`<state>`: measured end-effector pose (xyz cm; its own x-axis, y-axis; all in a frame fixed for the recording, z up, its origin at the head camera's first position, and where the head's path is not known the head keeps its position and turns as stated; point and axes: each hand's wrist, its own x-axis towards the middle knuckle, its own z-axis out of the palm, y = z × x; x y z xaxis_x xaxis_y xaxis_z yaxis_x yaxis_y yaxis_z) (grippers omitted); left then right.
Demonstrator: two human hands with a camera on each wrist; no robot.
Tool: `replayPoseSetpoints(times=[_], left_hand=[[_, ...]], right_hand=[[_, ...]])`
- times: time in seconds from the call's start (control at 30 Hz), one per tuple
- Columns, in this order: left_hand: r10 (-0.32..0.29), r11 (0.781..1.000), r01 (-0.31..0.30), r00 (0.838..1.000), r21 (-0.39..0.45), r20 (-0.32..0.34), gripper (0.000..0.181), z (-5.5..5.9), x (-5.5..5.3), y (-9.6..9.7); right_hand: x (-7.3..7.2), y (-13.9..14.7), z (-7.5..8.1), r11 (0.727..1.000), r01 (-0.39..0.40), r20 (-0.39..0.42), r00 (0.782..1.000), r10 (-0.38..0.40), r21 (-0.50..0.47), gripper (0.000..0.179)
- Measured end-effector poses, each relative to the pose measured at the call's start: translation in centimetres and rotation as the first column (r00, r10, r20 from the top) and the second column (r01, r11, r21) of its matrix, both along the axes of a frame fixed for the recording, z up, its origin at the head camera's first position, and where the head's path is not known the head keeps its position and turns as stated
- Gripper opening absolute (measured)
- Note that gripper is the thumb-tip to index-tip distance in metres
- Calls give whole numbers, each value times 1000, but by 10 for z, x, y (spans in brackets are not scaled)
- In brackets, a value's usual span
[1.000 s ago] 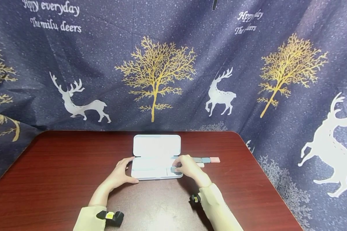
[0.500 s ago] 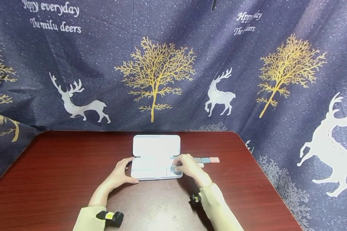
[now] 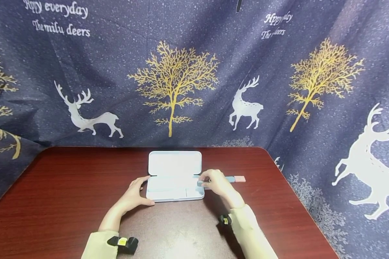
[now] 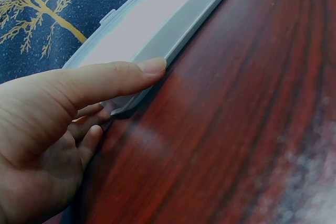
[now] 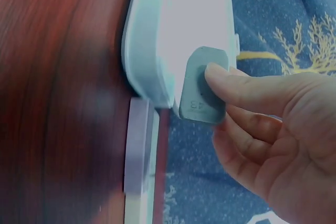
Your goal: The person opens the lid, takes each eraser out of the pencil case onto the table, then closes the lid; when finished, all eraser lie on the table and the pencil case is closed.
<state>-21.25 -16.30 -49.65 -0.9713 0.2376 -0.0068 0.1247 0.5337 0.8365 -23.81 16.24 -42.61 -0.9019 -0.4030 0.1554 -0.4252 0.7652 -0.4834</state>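
An open pencil case (image 3: 166, 197), pale blue with a white inside, stands on the table with its lid (image 3: 175, 163) raised at the back. My left hand (image 3: 134, 195) grips its left end, the thumb (image 4: 115, 80) along the front side and the fingers round behind. Over the case's right end, my right hand (image 3: 216, 182) pinches a small flat grey-blue block (image 5: 203, 95) between thumb and fingers. The block has cut corners and a number marked on its face. A partition splits off a small compartment (image 3: 193, 193) at the front right of the case.
To the right of the case lies a row of similar small blocks, with a blue block (image 3: 230, 179) and a pink block (image 3: 240, 178) showing; my right hand hides part of the row. A dark cloth (image 3: 194, 108) with deer and trees hangs behind the table (image 3: 84, 187).
My right hand has raised the grey-blue block from the small compartment and shifted it to the right and back, to the case's right rim. My left hand has kept its place.
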Motion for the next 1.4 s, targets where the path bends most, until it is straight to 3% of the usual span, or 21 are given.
replayPoseSetpoints(times=[0.63, 0.9, 1.17, 1.4], left_hand=[[5, 1000, -5, 1000, -4, 5, 106, 1, 1, 0], [4, 1000, -4, 1000, 0, 1, 106, 1, 1, 0], [4, 1000, -4, 1000, -4, 13, 106, 3, 2, 1], [7, 1000, -7, 1000, -2, 7, 105, 3, 2, 1]], right_hand=[[-3, 60, -6, 989, 145, -20, 989, -145, -5, 10], [-4, 94, -4, 986, 165, -9, 986, -165, -15, 8], [-3, 112, -12, 983, 184, 26, 983, -184, -20, 8], [-4, 118, -17, 990, 140, 73, 988, -138, -17, 9]])
